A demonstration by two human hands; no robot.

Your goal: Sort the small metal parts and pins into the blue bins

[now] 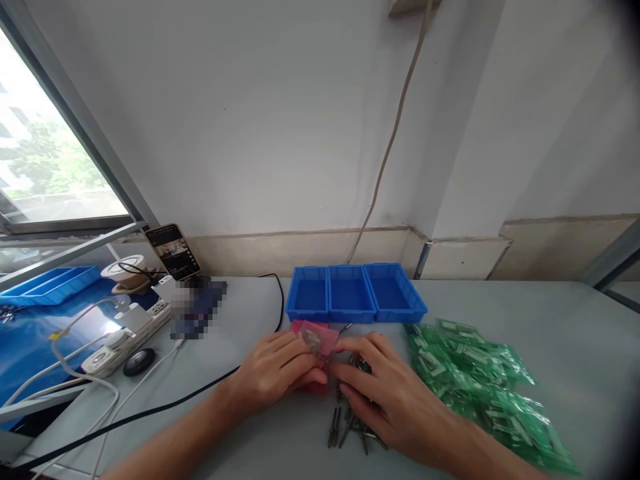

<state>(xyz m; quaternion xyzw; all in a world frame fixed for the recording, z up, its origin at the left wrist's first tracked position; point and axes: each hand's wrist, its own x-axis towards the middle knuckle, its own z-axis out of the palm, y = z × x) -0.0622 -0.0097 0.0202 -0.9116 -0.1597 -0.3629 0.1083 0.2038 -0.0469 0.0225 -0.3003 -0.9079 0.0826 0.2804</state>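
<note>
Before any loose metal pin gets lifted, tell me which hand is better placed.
Probably the right hand: it is over the loose metal pins, while the left hand holds a pink plastic bag beside them.

No readable lettering, that on the phone screen (173, 251) too small.

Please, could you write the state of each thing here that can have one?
Pink plastic bag: held in the left hand, something inside.
Right hand: fingers spread, at the bag's edge; contact unclear.
Metal fasteners: loose, some partly under the right hand.
Green plastic bags: filled, piled.
Blue bins: open-topped, side by side.
Phone: propped up, screen lit.
Power strip: adapters plugged in.
</note>
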